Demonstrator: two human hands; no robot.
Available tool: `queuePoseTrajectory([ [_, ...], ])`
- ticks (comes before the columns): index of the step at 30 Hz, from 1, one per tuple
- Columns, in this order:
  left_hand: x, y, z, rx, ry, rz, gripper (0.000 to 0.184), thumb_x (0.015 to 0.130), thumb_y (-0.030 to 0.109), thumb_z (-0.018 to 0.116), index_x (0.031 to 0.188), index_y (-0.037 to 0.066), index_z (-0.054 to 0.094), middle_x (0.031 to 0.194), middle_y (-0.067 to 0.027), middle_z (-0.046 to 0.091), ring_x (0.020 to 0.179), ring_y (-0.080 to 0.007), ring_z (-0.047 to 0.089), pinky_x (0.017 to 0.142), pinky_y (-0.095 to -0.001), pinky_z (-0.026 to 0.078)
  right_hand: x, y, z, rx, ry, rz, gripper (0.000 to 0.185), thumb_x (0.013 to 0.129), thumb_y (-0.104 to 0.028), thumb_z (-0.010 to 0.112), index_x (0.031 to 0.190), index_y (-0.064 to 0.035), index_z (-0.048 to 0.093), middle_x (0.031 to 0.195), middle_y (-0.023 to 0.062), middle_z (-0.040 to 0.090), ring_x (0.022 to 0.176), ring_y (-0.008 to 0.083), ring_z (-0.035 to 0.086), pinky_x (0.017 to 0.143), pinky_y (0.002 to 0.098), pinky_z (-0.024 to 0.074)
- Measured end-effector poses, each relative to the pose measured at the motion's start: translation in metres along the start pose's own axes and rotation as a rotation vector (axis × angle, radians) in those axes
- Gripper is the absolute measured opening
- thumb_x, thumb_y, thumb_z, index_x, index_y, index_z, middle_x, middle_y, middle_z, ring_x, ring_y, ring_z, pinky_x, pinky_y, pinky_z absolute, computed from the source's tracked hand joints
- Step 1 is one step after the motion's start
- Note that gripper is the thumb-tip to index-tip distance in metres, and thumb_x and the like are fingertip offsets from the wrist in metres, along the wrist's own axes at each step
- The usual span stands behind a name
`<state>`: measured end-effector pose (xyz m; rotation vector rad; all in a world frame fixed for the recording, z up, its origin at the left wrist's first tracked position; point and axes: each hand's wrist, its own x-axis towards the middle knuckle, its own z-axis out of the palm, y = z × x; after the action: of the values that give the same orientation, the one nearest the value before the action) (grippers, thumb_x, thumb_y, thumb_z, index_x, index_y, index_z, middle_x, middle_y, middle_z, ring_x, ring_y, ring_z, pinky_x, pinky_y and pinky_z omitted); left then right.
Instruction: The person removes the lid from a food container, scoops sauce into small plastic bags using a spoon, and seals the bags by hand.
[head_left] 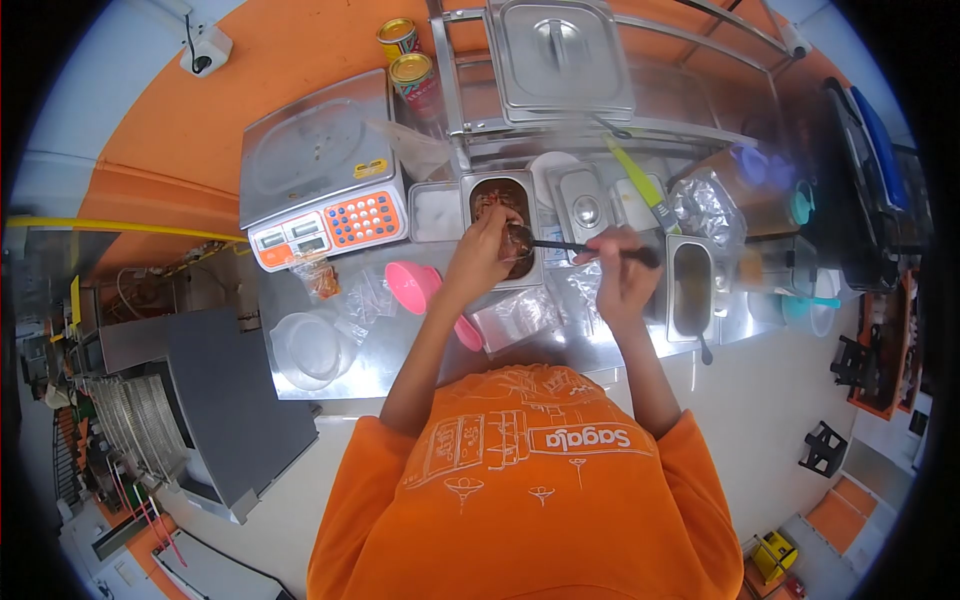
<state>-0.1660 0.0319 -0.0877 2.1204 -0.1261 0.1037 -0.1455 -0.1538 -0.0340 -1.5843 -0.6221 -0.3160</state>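
Observation:
In the head view, my right hand (622,275) is closed around the black handle of a ladle (565,245). The ladle's bowl is over a deep steel container (535,270) of dark reddish-brown sauce (490,190). My left hand (486,245) reaches over the same container, fingers curled together beside the ladle's bowl. Whatever it grips is hidden by the fingers; something thin and clear may be there. Below the left wrist lie a pink scoop (408,286) and a stack of clear plastic bags (518,318).
At left stand a digital scale (320,165) and a clear plastic bowl (308,350). A second steel container (692,290) with a spoon is at right. A lidded steel pan (560,55) sits on the rack above. A green-handled utensil (640,185) lies behind my right hand.

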Motion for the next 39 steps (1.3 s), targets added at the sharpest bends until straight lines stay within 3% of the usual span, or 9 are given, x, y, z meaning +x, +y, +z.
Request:
queuePoseTrajectory([
  [2, 0.001, 0.000, 0.004, -0.140, 0.044, 0.025, 0.039, 0.063, -0.003, 0.065, 0.097, 0.004, 0.047, 0.086, -0.0125, 0.054, 0.075, -0.0280, 0.056, 0.065, -0.0354, 0.044, 0.003, -0.007, 0.000, -0.051, -0.127, -0.245, 0.002, 0.079, 0.001, 0.055, 0.079, 0.0030, 0.055, 0.068, 0.0103, 0.057, 0.055, 0.0196, 0.058, 0.047, 0.0268, 0.0452],
  [4, 0.002, 0.002, 0.004, -0.237, 0.054, -0.013, 0.042, 0.063, -0.001, 0.068, 0.099, 0.004, 0.048, 0.084, -0.0105, 0.054, 0.071, -0.0230, 0.054, 0.063, -0.0325, 0.043, 0.009, -0.019, -0.002, -0.178, -0.271, -0.492, 0.008, 0.071, 0.006, 0.059, 0.079, 0.0029, 0.057, 0.068, 0.0100, 0.056, 0.054, 0.0209, 0.057, 0.043, 0.0274, 0.0439],
  [8, 0.002, -0.014, 0.011, -0.377, 0.023, -0.089, 0.050, 0.061, 0.003, 0.072, 0.105, 0.004, 0.049, 0.080, -0.0053, 0.052, 0.064, -0.0141, 0.047, 0.057, -0.0267, 0.039, 0.007, -0.044, -0.008, -0.345, -0.401, -0.671, 0.008, 0.075, -0.002, 0.056, 0.083, -0.0012, 0.058, 0.067, 0.0054, 0.056, 0.062, 0.0226, 0.061, 0.043, 0.0274, 0.0434],
  [12, 0.002, -0.020, 0.018, -0.514, 0.071, -0.047, 0.053, 0.060, 0.006, 0.074, 0.107, 0.005, 0.049, 0.077, -0.0018, 0.048, 0.060, -0.0103, 0.041, 0.053, -0.0239, 0.036, 0.004, -0.039, -0.012, -0.347, -0.386, -0.662, 0.008, 0.079, -0.006, 0.055, 0.084, -0.0002, 0.058, 0.068, 0.0061, 0.057, 0.062, 0.0228, 0.062, 0.046, 0.0281, 0.0452],
  [15, -0.001, -0.013, 0.013, -0.477, 0.065, -0.124, 0.053, 0.061, 0.008, 0.075, 0.107, 0.006, 0.049, 0.075, -0.0014, 0.047, 0.059, -0.0098, 0.039, 0.053, -0.0239, 0.035, 0.002, -0.034, -0.010, -0.208, -0.264, -0.592, 0.015, 0.071, -0.007, 0.063, 0.081, 0.0029, 0.058, 0.067, 0.0083, 0.055, 0.059, 0.0231, 0.059, 0.042, 0.0267, 0.0447],
  [21, 0.000, -0.021, 0.016, -0.519, 0.094, -0.121, 0.054, 0.061, 0.009, 0.075, 0.107, 0.005, 0.048, 0.069, -0.0017, 0.045, 0.058, -0.0104, 0.039, 0.052, -0.0245, 0.035, -0.008, -0.020, -0.007, -0.075, -0.023, -0.400, 0.017, 0.087, -0.012, 0.050, 0.081, 0.0030, 0.055, 0.067, 0.0108, 0.059, 0.057, 0.0222, 0.059, 0.049, 0.0288, 0.0472],
  [29, 0.006, -0.036, 0.020, -0.486, 0.106, -0.077, 0.054, 0.062, 0.010, 0.075, 0.107, 0.004, 0.046, 0.067, -0.0042, 0.046, 0.055, -0.0122, 0.042, 0.051, -0.0254, 0.038, -0.007, -0.008, 0.005, 0.040, 0.365, -0.042, 0.026, 0.093, -0.019, 0.040, 0.083, 0.0041, 0.046, 0.074, 0.0138, 0.051, 0.055, 0.0209, 0.057, 0.052, 0.0297, 0.0505],
  [35, 0.008, -0.035, 0.016, -0.381, 0.106, -0.095, 0.052, 0.063, 0.008, 0.074, 0.106, 0.002, 0.046, 0.074, -0.0056, 0.051, 0.060, -0.0127, 0.047, 0.055, -0.0253, 0.041, -0.011, 0.004, 0.000, -0.040, 0.084, -0.267, 0.025, 0.093, -0.019, 0.041, 0.085, 0.0040, 0.048, 0.073, 0.0143, 0.052, 0.057, 0.0218, 0.057, 0.051, 0.0295, 0.0478],
  [39, 0.006, -0.035, 0.003, -0.617, 0.151, -0.058, 0.046, 0.064, 0.000, 0.071, 0.104, 0.005, 0.048, 0.087, -0.0041, 0.052, 0.073, -0.0123, 0.051, 0.068, -0.0238, 0.044, -0.011, 0.016, 0.007, -0.060, 0.241, -0.233, 0.021, 0.091, -0.016, 0.046, 0.083, 0.0019, 0.051, 0.071, 0.0120, 0.055, 0.059, 0.0207, 0.057, 0.050, 0.0284, 0.0453],
])
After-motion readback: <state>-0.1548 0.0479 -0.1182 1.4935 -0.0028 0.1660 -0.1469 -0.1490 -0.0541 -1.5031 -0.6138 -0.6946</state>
